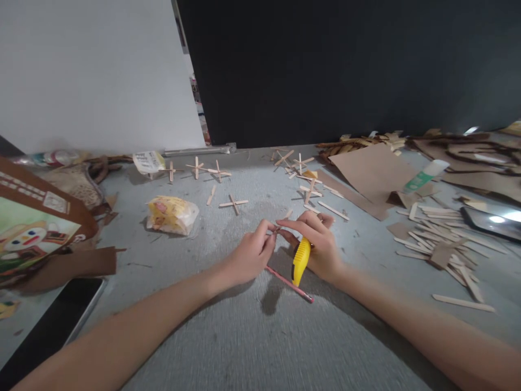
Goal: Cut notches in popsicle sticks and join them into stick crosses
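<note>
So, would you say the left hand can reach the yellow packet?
Likely yes: the left hand has only grey surface between it and the yellow packet, though its fingers appear to pinch something small.

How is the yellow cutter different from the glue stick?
Colour: the yellow cutter is mostly yellow with some black, but the glue stick is green and white.
Place: the cutter is held in the right hand, while the glue stick lies by some brown scraps, with no hand touching it.
Both are longer than they are wide.
</note>
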The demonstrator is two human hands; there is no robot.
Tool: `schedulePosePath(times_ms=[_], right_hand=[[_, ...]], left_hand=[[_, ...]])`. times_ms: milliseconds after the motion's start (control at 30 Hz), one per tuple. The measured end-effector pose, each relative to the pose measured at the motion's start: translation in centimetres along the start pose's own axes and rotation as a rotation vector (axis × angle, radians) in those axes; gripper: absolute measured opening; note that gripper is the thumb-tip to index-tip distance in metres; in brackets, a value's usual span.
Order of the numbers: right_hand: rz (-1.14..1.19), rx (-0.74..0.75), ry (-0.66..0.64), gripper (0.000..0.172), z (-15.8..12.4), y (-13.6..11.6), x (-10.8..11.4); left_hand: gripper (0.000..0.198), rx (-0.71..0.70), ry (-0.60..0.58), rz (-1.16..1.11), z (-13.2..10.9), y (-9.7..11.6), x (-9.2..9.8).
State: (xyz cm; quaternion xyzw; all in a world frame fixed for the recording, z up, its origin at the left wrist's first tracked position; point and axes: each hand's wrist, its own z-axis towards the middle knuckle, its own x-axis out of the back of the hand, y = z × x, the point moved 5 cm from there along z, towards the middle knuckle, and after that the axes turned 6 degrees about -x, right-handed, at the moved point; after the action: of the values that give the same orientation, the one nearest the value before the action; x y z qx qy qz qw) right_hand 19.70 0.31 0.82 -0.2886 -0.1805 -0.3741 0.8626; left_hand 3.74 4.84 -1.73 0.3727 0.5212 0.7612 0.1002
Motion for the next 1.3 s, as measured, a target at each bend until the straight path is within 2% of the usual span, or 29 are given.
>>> schedulePosePath(times_ms=[167, 533, 933, 1133, 1300], right_hand=[[0.029, 0.018, 0.045, 0.020, -0.1, -0.1, 0.3], [0.070, -0.058, 0.009, 0.009, 0.2, 0.0, 0.2], [0.106, -0.112, -0.158, 0.009, 0.0, 0.9, -1.1], [0.070, -0.102, -0.177, 0.011, -0.2, 0.9, -1.4], [0.041, -0.093, -0.180, 0.009, -0.3, 0.7, -1.5]], left_hand=[[0.020, -0.006, -0.016, -0.006, 0.1, 0.1, -0.1], [0.023, 0.014, -0.039, -0.007, -0.1, 0.3, -0.2], [0.021, 0.033, -0.070, 0.034, 0.0, 0.6, -0.4], [0.022, 0.066, -0.074, 0.031, -0.1, 0.7, -0.5], [0.022, 0.040, -0.053, -0.028, -0.3, 0.3, -0.8]])
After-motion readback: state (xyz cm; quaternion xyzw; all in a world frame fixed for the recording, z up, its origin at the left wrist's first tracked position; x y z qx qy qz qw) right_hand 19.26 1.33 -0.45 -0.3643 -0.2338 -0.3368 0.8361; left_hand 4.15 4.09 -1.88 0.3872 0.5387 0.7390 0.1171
